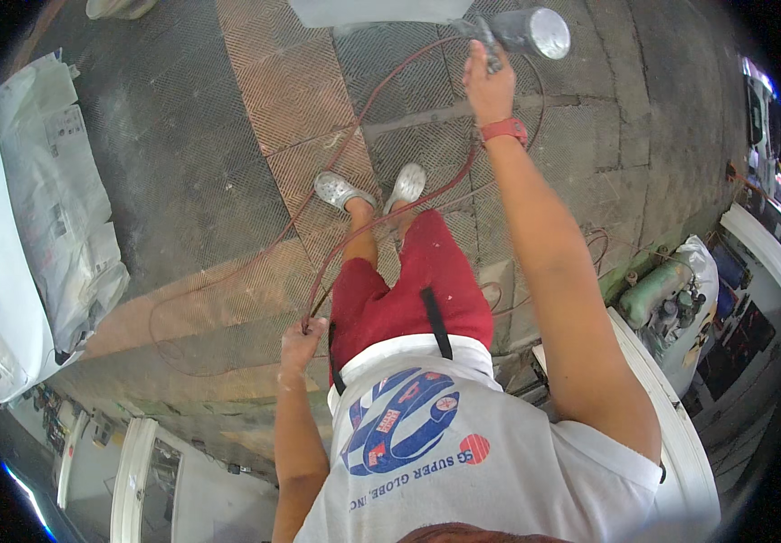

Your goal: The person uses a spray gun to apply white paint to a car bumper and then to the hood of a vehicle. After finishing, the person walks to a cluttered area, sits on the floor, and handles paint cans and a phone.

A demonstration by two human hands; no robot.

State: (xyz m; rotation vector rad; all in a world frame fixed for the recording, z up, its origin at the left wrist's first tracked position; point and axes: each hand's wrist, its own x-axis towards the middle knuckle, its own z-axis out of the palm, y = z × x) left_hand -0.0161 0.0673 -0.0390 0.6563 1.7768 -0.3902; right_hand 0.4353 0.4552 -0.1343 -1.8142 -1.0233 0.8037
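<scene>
My right hand [490, 86], raised at the top centre, grips a metal spray gun [494, 56] fitted with a grey cylindrical cup [526, 34]. A white panel [377, 11] lies just beyond it at the top edge. Down at my left side, by my red shorts, my left hand [302, 339] is closed on a red hose [359, 237], which runs up toward the gun and loops across the floor around my feet.
A white panel with plastic masking [65, 208] stands at the left. A green compressor tank [653, 290] sits at the right among clutter and white panels. White-framed doors [142, 480] are at the lower left. The patterned tiled floor [291, 100] carries more hose loops [594, 244].
</scene>
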